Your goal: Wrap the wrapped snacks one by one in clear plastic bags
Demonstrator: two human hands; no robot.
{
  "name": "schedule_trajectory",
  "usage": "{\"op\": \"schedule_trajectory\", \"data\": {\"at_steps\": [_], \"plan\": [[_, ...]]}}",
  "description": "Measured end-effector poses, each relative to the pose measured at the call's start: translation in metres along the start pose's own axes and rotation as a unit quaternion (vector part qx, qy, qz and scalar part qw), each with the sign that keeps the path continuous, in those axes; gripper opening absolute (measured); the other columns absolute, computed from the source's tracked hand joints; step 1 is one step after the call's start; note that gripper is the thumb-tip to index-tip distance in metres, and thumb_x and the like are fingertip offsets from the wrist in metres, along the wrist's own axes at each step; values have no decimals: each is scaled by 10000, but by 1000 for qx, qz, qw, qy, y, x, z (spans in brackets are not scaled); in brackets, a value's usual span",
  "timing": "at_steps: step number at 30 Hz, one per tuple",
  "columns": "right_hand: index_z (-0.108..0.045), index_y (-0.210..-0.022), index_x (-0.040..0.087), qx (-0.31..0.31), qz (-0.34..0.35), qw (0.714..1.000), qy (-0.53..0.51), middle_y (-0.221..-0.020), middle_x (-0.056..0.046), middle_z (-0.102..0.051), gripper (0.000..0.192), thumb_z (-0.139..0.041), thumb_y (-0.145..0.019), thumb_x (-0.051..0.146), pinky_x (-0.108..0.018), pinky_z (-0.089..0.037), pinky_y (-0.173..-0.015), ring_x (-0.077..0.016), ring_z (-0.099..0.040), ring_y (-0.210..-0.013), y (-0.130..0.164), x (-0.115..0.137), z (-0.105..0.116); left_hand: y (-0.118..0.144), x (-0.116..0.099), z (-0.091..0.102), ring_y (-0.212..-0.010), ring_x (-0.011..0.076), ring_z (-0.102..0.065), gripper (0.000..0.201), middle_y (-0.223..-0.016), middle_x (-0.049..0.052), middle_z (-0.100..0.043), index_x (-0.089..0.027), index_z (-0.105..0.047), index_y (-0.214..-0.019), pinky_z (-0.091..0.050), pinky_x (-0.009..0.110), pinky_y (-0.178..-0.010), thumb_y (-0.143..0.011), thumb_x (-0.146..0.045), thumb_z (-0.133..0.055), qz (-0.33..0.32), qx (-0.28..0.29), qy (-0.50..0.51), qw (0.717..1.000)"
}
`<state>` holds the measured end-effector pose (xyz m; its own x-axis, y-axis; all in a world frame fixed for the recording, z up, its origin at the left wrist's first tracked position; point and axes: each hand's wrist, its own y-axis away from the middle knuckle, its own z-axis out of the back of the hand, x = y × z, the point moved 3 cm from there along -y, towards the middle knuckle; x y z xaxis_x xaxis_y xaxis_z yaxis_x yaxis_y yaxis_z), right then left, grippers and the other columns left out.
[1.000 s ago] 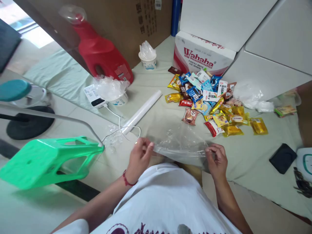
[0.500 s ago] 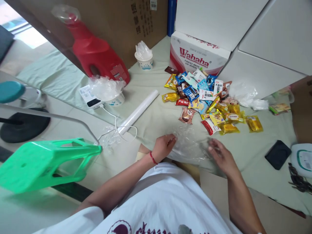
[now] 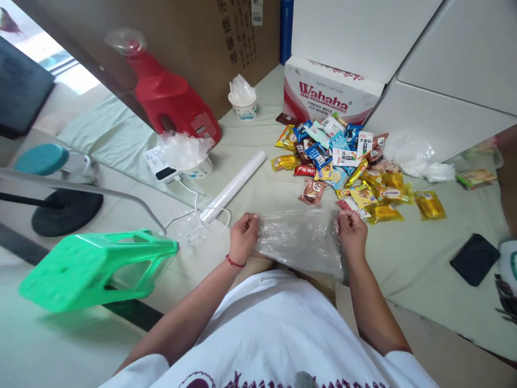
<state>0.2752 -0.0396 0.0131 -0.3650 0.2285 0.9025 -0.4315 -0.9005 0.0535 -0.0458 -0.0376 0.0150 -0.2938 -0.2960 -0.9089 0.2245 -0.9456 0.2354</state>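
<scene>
A clear plastic bag [image 3: 301,240] is stretched flat between my two hands, low in front of my shirt. My left hand [image 3: 244,234] pinches its left upper corner, a red cord round the wrist. Opposite it, my right hand [image 3: 353,231] has its fingers closed on the right upper corner. Just beyond the bag lies a heap of small wrapped snacks [image 3: 319,154] in blue, white, yellow, red and brown. A brown snack packet [image 3: 312,191] is close to the bag's top edge, and a yellow packet [image 3: 430,205] lies off to the right.
Behind the snacks stands a Wahaha carton [image 3: 333,89]. On the left are a white roll [image 3: 234,186], a white cable, paper cups [image 3: 244,108] stuffed with plastic, a red jug [image 3: 173,97] and a green stool [image 3: 92,264]. A black square object [image 3: 475,260] lies at the right.
My right hand, loose and apart from the bag before, now grips its right corner. My left hand has shifted left, and the crumpled bag is now spread taut between both hands.
</scene>
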Motion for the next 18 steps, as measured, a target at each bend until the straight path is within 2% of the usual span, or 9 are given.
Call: {"op": "schedule_trajectory", "data": {"at_steps": [2, 4, 7, 9, 10, 11, 13, 15, 18], "plan": [[-684, -873, 192, 10, -20, 1000, 19, -571, 35, -549, 441, -566, -888, 617, -266, -403, -557, -147, -473, -539, -1, -7, 3, -11, 6, 4, -549, 132, -443, 290, -591, -50, -472, -207, -595, -804, -347, 262, -552, -879, -486, -567, 22, 6, -51, 998], [-688, -830, 195, 15, -34, 998, 44, -559, 34, -543, 413, -594, -866, 595, -267, -405, -589, -156, -486, -576, -2, -11, 4, -17, 3, 12, -610, 152, -487, 236, -681, -26, -534, -201, -601, -872, -390, 281, -596, -834, -434, -609, 3, -26, -97, 995], [-685, -793, 197, 6, -30, 997, 68, -560, 32, -542, 389, -591, -865, 568, -275, -409, -624, -162, -489, -605, -2, -8, 4, -5, -21, 30, -833, 214, -566, 230, -913, 45, -600, -202, -592, -982, -478, 352, -771, -793, -325, -636, -116, -164, -166, 965], [-684, -788, 200, 4, -18, 997, 76, -571, 31, -544, 371, -587, -869, 549, -278, -410, -640, -162, -489, -610, -1, -1, 4, 14, -43, 33, -984, 249, -577, 174, -1024, 83, -608, -209, -599, -992, -486, 396, -880, -827, -263, -601, -217, -200, -187, 937], [-682, -784, 202, 6, -12, 997, 80, -577, 30, -548, 365, -586, -872, 543, -279, -409, -645, -161, -490, -611, -1, 3, 3, 25, -54, 30, -1011, 252, -583, 128, -1034, 89, -614, -214, -606, -981, -487, 400, -900, -861, -244, -573, -264, -178, -188, 929], [-680, -779, 204, 9, -7, 997, 82, -582, 28, -551, 362, -586, -874, 540, -279, -408, -647, -160, -490, -612, 0, 6, 3, 34, -63, 23, -1002, 248, -595, 104, -1020, 90, -624, -217, -616, -972, -489, 394, -898, -896, -235, -548, -306, -131, -188, 924], [-670, -768, 207, 14, -1, 997, 80, -584, 27, -554, 361, -582, -877, 540, -277, -405, -645, -160, -491, -614, -1, 11, 3, 48, -75, 1, -969, 244, -614, 131, -1004, 97, -658, -221, -646, -1007, -485, 388, -880, -943, -267, -541, -367, 4, -212, 906], [-659, -754, 207, 14, 5, 997, 74, -585, 27, -551, 363, -579, -873, 541, -275, -402, -642, -159, -489, -613, -2, 13, 3, 54, -73, -24, -1028, 272, -619, 223, -1092, 121, -690, -224, -662, -1120, -463, 416, -908, -947, -346, -593, -396, 130, -264, 870], [-665, -768, 198, 15, 10, 997, 74, -586, 30, -539, 368, -579, -857, 545, -274, -392, -629, -155, -476, -603, -6, 11, 7, 43, -51, -50, -1187, 333, -571, 364, -1270, 161, -661, -213, -651, -1234, -419, 485, -990, -913, -383, -666, -390, 227, -328, 830]]}}
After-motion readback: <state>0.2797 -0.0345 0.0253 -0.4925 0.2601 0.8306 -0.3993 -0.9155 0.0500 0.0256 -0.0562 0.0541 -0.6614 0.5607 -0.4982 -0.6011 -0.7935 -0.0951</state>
